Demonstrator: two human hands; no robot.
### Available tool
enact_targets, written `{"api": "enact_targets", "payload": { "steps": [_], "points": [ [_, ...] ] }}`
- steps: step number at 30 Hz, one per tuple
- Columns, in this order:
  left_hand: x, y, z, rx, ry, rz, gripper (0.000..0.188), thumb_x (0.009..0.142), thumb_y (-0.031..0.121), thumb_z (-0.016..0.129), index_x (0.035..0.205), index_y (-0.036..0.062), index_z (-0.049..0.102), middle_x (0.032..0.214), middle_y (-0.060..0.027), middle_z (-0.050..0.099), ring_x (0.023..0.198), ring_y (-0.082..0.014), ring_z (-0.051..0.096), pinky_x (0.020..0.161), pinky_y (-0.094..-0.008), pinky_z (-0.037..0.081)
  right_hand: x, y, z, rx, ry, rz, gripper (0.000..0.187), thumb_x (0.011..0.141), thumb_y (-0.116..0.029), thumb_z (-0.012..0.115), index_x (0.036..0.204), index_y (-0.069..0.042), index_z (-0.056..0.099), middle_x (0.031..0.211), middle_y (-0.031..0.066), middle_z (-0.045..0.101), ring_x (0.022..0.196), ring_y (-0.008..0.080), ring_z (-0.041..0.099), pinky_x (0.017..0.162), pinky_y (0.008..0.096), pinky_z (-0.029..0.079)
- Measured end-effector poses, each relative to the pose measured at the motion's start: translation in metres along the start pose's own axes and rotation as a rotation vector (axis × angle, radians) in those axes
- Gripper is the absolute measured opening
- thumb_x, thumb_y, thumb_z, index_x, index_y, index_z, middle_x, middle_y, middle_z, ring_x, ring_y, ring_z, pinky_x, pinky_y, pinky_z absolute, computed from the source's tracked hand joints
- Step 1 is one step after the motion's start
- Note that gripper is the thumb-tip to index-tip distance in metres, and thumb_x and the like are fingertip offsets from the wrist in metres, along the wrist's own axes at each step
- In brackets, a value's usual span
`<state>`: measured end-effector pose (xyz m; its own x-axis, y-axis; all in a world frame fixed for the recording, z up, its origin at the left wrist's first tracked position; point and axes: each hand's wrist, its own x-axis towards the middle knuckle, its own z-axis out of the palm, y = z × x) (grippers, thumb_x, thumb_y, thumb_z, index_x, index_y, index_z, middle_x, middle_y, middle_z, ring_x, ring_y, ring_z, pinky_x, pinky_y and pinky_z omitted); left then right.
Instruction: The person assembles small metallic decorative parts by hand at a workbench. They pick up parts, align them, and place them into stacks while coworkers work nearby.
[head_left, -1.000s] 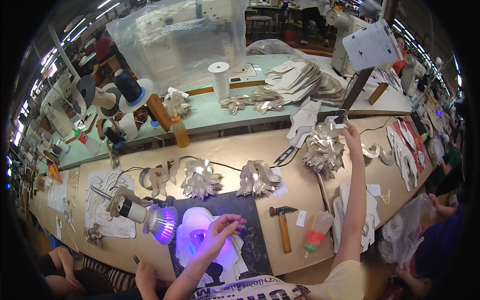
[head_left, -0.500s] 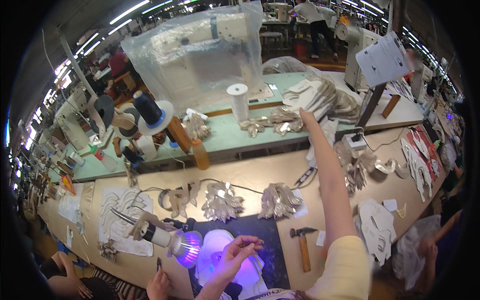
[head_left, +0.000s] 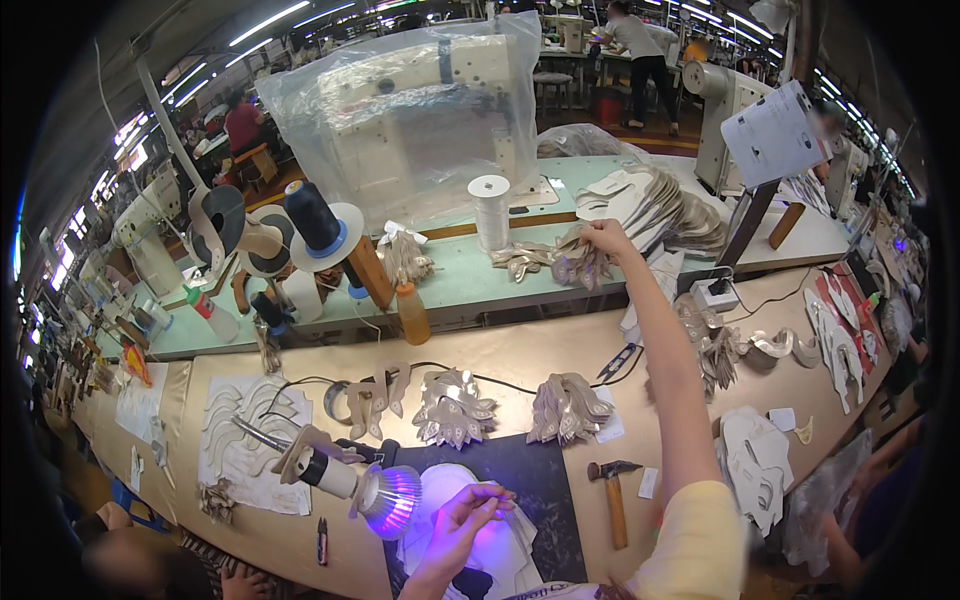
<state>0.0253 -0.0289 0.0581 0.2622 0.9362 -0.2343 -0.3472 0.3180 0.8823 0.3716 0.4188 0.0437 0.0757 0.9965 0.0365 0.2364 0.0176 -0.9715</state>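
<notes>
My right arm reaches far across to the green table, where my right hand [head_left: 606, 238] is closed on a bundle of shiny metallic cut pieces [head_left: 580, 265]. More such pieces [head_left: 522, 262] lie just left of it, and a fanned stack of pale cut pieces [head_left: 650, 205] is behind it. Close to me, my left hand [head_left: 468, 520] is raised with its fingertips pinched; whatever they hold, if anything, is too small to name. Beneath it, white cut panels [head_left: 500, 555] rest on a black mat [head_left: 545, 490], lit purple by a lamp [head_left: 388, 500].
A hammer [head_left: 613, 505] lies right of the mat, thread snips [head_left: 322, 541] left of it. Two metallic bundles [head_left: 455, 408] [head_left: 568, 408] sit beyond the mat. A thread spool [head_left: 490, 212], glue bottle [head_left: 412, 315] and plastic-covered machine [head_left: 420, 120] stand farther back. Another person's hand [head_left: 243, 582] is lower left.
My right hand has closed on the metallic bundle, which has shifted under it. My left hand stays pinched over the panels. The other person's hand has left the snips on the table.
</notes>
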Motion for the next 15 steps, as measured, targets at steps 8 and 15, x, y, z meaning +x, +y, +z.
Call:
{"api": "enact_targets", "payload": {
  "steps": [8,15],
  "points": [
    [0.009,0.022,0.028,0.257,-0.119,0.245,0.032,0.094,0.008,0.059,0.125,0.0002,0.053,0.12,-0.0096,0.059,0.109,-0.0173,0.058,0.093,-0.0299,0.045,-0.145,-0.148,-0.026,0.089,-0.613,-0.119,0.029,0.079,-0.009,0.06,0.104,0.005,0.068,0.08,0.0009,0.067,0.069,0.0033,0.059,0.065,0.0187,0.048],
    [0.027,0.056,0.069,0.128,-0.008,0.513,0.067,0.092,0.019,0.064,0.146,-0.0009,0.029,0.139,-0.0133,0.041,0.127,-0.0196,0.042,0.105,-0.0343,0.036,-0.263,-0.222,-0.013,0.056,-0.884,-0.172,0.041,0.07,-0.005,0.062,0.109,0.007,0.067,0.09,0.0043,0.071,0.075,0.0041,0.062,0.071,0.0191,0.051]
  ]
}}
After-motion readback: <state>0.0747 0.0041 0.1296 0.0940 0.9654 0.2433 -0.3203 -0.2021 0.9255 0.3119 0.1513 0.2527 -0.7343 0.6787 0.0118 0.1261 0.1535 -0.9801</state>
